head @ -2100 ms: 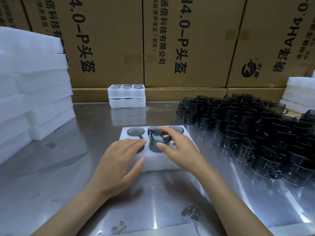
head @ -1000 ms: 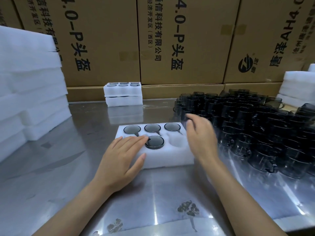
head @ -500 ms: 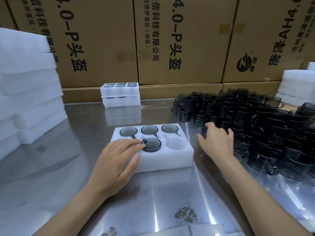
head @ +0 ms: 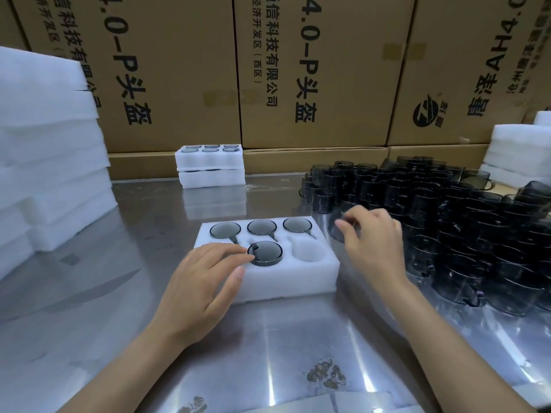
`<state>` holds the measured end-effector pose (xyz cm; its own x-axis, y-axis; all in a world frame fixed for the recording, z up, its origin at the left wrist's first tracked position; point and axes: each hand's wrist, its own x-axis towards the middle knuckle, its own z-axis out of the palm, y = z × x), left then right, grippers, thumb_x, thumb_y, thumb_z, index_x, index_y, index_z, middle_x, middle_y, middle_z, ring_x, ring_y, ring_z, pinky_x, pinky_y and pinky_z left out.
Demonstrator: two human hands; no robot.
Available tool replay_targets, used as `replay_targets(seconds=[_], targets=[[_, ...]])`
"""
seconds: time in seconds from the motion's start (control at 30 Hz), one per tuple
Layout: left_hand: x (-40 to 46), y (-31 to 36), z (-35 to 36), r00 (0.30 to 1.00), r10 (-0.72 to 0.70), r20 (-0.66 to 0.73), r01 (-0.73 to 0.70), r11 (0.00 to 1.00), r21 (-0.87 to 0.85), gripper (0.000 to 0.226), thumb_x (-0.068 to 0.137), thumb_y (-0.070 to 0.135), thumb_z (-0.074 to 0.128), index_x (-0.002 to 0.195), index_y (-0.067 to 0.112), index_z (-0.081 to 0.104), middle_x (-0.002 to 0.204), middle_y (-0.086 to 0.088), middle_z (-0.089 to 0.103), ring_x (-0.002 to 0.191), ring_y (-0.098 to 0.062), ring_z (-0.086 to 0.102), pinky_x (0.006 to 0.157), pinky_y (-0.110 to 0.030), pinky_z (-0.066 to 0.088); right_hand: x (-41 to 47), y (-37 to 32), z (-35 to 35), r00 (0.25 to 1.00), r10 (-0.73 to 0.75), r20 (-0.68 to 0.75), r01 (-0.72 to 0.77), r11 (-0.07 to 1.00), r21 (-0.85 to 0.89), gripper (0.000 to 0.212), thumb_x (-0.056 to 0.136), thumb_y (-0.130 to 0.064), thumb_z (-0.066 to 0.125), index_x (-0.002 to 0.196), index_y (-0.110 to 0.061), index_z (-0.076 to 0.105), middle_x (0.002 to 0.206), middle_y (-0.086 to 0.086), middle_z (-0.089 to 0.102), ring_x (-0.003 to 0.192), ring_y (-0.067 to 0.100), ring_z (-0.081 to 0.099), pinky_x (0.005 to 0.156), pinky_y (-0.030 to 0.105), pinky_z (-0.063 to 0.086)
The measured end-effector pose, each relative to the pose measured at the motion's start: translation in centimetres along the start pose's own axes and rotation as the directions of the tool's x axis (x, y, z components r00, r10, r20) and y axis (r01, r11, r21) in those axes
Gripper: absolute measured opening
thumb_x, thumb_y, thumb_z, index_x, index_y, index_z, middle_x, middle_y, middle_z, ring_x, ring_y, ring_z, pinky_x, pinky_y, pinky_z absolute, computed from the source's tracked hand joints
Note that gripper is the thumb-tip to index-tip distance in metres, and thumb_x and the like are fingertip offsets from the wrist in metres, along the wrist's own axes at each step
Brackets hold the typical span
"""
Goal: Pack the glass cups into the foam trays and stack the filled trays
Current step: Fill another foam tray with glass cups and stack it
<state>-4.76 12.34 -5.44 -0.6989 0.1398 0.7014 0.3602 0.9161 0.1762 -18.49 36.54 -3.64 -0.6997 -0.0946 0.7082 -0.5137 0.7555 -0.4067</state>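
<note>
Glass cups, dark smoky and handled, crowd the right side of a shiny steel table [head: 119,293] in a dense mass [head: 447,210], within easy reach for packing. A white foam tray with six round wells [head: 286,281] sits at the centre; four wells visibly hold cups, the front right one [head: 307,251] is empty, and the front left is hidden. The left hand [head: 202,287] lies flat, fingers straight, steadying the tray. The right hand [head: 372,242] pinches one blurred smoky cup [head: 337,231] just beside the tray, probably for the empty well.
</note>
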Motion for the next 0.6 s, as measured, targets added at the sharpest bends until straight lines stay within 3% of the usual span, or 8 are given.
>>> replay_targets(seconds=[0.07, 0.13, 0.27, 0.37, 0.47, 0.6], targets=[[0.0, 0.1, 0.0, 1.000, 0.000, 0.002, 0.000, 1.000, 0.000, 0.042, 0.097, 0.033, 0.031, 0.110, 0.021, 0.069, 0.114, 0.011, 0.062, 0.111, -0.008, 0.053, 0.092, -0.028, 0.037, -0.1, -0.7, -0.4, 0.998, -0.021, -0.067, 0.035, 0.975, 0.219, 0.005, 0.089, -0.015, 0.061, 0.092, -0.019, 0.063, 0.081, -0.024, 0.046, 0.087, 0.005, 0.044, 0.077, 0.029, 0.037], [0.0, 0.1, 0.0, 1.000, -0.002, 0.011, 0.002, 1.000, -0.004, 0.042, 0.097, 0.032, 0.031, 0.110, 0.021, 0.069, 0.114, 0.011, 0.062, 0.110, -0.009, 0.053, 0.092, -0.031, 0.039, -0.3, -1.6, -0.5, 0.993, -0.095, -0.066, 0.111, 0.946, 0.306, 0.011, 0.089, -0.011, 0.060, 0.097, -0.019, 0.063, 0.089, -0.028, 0.046, 0.089, -0.002, 0.045, 0.073, 0.024, 0.040], [0.0, 0.1, -0.1, 1.000, -0.008, 0.019, 0.008, 1.000, -0.013, 0.042, 0.097, 0.033, 0.030, 0.110, 0.021, 0.069, 0.114, 0.011, 0.062, 0.110, -0.010, 0.054, 0.091, -0.033, 0.040, -1.2, -3.1, -0.3, 0.971, -0.240, 0.019, 0.226, 0.936, 0.271, 0.012, 0.088, -0.016, 0.058, 0.097, -0.021, 0.065, 0.091, -0.016, 0.060, 0.096, 0.002, 0.046, 0.070, 0.030, 0.045], [0.0, 0.2, -0.2, 1.000, -0.010, 0.021, 0.010, 1.000, -0.013, 0.043, 0.097, 0.033, 0.030, 0.109, 0.021, 0.069, 0.113, 0.011, 0.062, 0.109, -0.010, 0.054, 0.090, -0.033, 0.040, -1.7, -3.9, -0.4, 0.935, -0.347, 0.080, 0.321, 0.919, 0.229, 0.013, 0.086, -0.020, 0.055, 0.095, -0.020, 0.064, 0.085, -0.020, 0.057, 0.095, 0.004, 0.046, 0.061, 0.029, 0.044], [0.0, 0.3, -0.2, 1.000, -0.014, 0.024, 0.014, 1.000, -0.013, 0.043, 0.096, 0.033, 0.030, 0.109, 0.021, 0.069, 0.112, 0.012, 0.062, 0.109, -0.009, 0.054, 0.090, -0.032, 0.040, -1.8, -3.9, -0.8, 0.921, -0.352, 0.168, 0.317, 0.926, 0.203, 0.010, 0.089, -0.018, 0.056, 0.095, -0.019, 0.063, 0.083, -0.019, 0.057, 0.095, 0.005, 0.045, 0.059, 0.032, 0.045], [0.0, 0.2, -0.2, 1.000, -0.018, 0.024, 0.019, 1.000, -0.017, 0.042, 0.096, 0.033, 0.030, 0.109, 0.021, 0.069, 0.113, 0.011, 0.062, 0.110, -0.009, 0.054, 0.091, -0.033, 0.040, -1.7, -3.4, -1.4, 0.903, -0.335, 0.268, 0.264, 0.927, 0.267, 0.013, 0.089, -0.024, 0.049, 0.091, -0.022, 0.062, 0.083, -0.014, 0.058, 0.095, 0.002, 0.044, 0.068, 0.032, 0.043]])
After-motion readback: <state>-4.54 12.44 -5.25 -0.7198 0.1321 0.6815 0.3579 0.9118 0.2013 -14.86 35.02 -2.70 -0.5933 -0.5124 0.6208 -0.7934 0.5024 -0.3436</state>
